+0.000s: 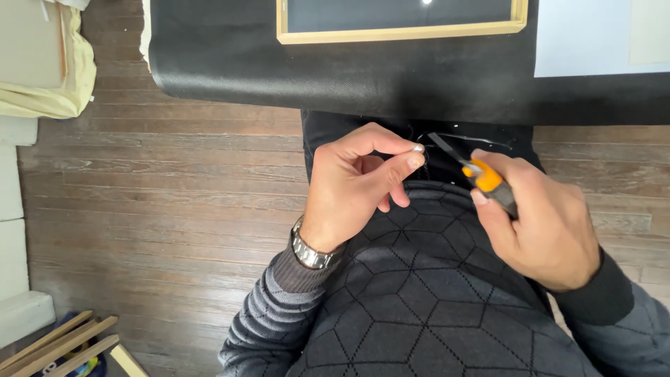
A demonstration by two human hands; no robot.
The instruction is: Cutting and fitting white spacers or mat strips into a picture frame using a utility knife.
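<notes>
Pinching a thread (427, 149) between left hand (356, 185) fingers, the right hand (544, 223) grips a knife (481, 174) beside it, thread seemingly uncut.

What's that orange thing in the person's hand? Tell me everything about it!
It is a utility knife with an orange and dark grey handle that looks like plastic. A thin dark blade sticks out of its front, slanting up and to the left. The right hand is wrapped around the handle, thumb pressed on the orange part. The blade tip points toward the pinched fingertips of the left hand, above the person's dark sweater. Whether the tip touches anything is too small to tell.
</notes>
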